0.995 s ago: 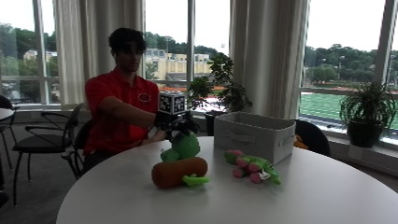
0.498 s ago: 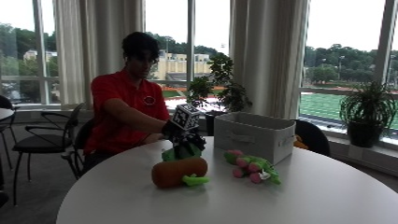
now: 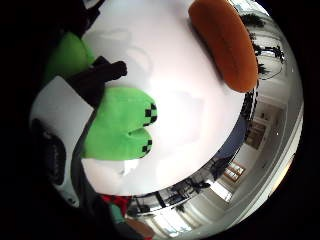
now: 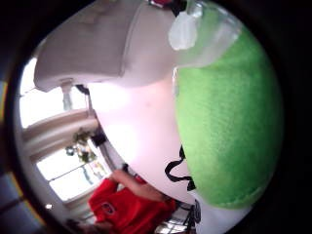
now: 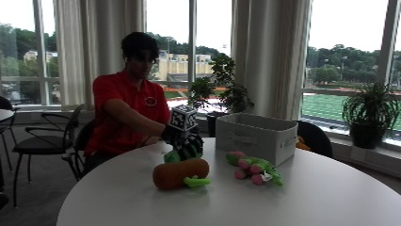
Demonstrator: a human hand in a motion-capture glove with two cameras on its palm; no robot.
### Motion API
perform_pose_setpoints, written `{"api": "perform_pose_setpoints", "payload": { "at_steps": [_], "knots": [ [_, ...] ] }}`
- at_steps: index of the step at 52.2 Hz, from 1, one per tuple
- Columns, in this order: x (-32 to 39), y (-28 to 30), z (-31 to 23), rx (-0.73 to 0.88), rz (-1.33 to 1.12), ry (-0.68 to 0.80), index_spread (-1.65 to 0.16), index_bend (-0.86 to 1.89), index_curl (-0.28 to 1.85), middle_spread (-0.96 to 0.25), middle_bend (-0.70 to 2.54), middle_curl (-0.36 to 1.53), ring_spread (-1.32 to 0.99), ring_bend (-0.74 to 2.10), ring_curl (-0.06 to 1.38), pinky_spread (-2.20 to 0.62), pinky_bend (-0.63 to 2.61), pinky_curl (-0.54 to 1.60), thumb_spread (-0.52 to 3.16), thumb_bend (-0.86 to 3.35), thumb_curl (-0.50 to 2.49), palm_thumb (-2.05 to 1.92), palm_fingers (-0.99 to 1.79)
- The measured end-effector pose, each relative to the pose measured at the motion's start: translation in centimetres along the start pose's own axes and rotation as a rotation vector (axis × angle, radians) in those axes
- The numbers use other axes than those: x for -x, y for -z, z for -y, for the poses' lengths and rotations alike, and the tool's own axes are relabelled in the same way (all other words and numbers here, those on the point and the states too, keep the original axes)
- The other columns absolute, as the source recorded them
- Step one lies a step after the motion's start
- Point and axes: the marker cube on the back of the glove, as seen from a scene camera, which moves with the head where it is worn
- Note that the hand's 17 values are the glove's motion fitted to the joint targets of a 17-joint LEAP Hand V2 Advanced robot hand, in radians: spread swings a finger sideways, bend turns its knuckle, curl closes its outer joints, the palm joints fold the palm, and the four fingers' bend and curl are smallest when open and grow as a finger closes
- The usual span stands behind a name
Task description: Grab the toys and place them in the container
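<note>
Right hand (image 5: 185, 141) down on the green toy (image 5: 175, 155), fingers (image 3: 102, 75) curled round it for the lift. Toy sits on the counter (image 5: 325, 197), orange toy (image 5: 180, 172) just past the fingers, container (image 5: 255, 136) beyond.

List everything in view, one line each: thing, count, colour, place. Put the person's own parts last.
green plush toy: one, green, on the table under the hand.
orange plush toy: one, orange with a green stem, on the table in front of the green one.
pink and green plush toy: one, beside the container.
container: one, white fabric bin, on the table.
table: one, white, round.
chair: one, black, behind the person.
potted plants: two, green, by the windows.
hand: right, black glove, on the green plush toy.
</note>
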Motion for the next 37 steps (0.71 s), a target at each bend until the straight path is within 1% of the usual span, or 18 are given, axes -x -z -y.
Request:
{"api": "perform_pose_setpoints", "payload": {
  "at_steps": [1,2,3,5,7,11,12,18,20,25,31,37],
  "knots": [
    [-0.1,0.1,0.0,-0.012,0.004,-0.005,-0.42,0.24,0.27,-0.20,0.26,0.27,-0.16,0.66,0.35,-0.08,1.19,0.35,1.15,0.06,0.41,0.35,0.25],
    [0.0,0.2,0.0,-0.024,0.009,-0.008,-0.42,0.29,0.29,-0.22,0.30,0.29,-0.20,0.69,0.36,-0.11,1.17,0.34,1.17,0.08,0.42,0.38,0.37],
    [0.1,0.2,0.0,-0.036,0.014,-0.007,-0.43,0.29,0.29,-0.23,0.30,0.29,-0.22,0.69,0.35,-0.13,1.16,0.33,1.17,0.08,0.43,0.39,0.40],
    [0.3,0.2,-0.1,-0.065,0.028,-0.001,-0.42,0.28,0.29,-0.25,0.35,0.31,-0.27,0.74,0.36,-0.17,1.15,0.32,1.18,0.11,0.45,0.46,0.54],
    [0.6,0.3,-0.2,-0.092,0.041,0.003,-0.42,0.26,0.29,-0.27,0.37,0.32,-0.31,0.77,0.37,-0.21,1.15,0.32,1.18,0.13,0.47,0.50,0.62],
    [1.0,0.6,-0.3,-0.134,0.047,-0.007,-0.42,0.25,0.32,-0.31,0.40,0.35,-0.38,0.83,0.39,-0.27,1.13,0.32,1.15,0.15,0.50,0.57,0.71],
    [1.0,0.8,-0.3,-0.144,0.047,-0.012,-0.41,0.23,0.32,-0.31,0.40,0.35,-0.39,0.82,0.39,-0.27,1.13,0.33,1.16,0.14,0.51,0.57,0.68],
    [1.7,2.6,-0.6,-0.201,0.039,-0.040,-0.42,0.26,0.37,-0.35,0.43,0.38,-0.46,0.83,0.41,-0.33,1.10,0.33,1.01,0.14,0.57,0.64,0.77],
    [2.6,3.4,-0.8,-0.221,0.039,-0.042,-0.43,0.30,0.39,-0.37,0.46,0.40,-0.48,0.83,0.41,-0.34,1.07,0.32,0.93,0.13,0.60,0.65,0.84],
    [3.8,7.7,-0.4,-0.270,0.024,-0.039,-0.43,0.32,0.42,-0.39,0.47,0.42,-0.51,0.83,0.42,-0.36,1.04,0.32,0.81,0.11,0.65,0.69,0.88],
    [4.6,12.8,0.7,-0.281,0.017,-0.038,-0.44,0.34,0.47,-0.42,0.48,0.46,-0.53,0.82,0.44,-0.38,1.03,0.33,0.69,0.09,0.70,0.70,0.88],
    [8.3,17.9,1.3,-0.331,-0.058,-0.053,-0.45,0.34,0.52,-0.44,0.48,0.48,-0.55,0.81,0.45,-0.39,1.02,0.34,0.60,0.07,0.74,0.71,0.88]
  ]
}}
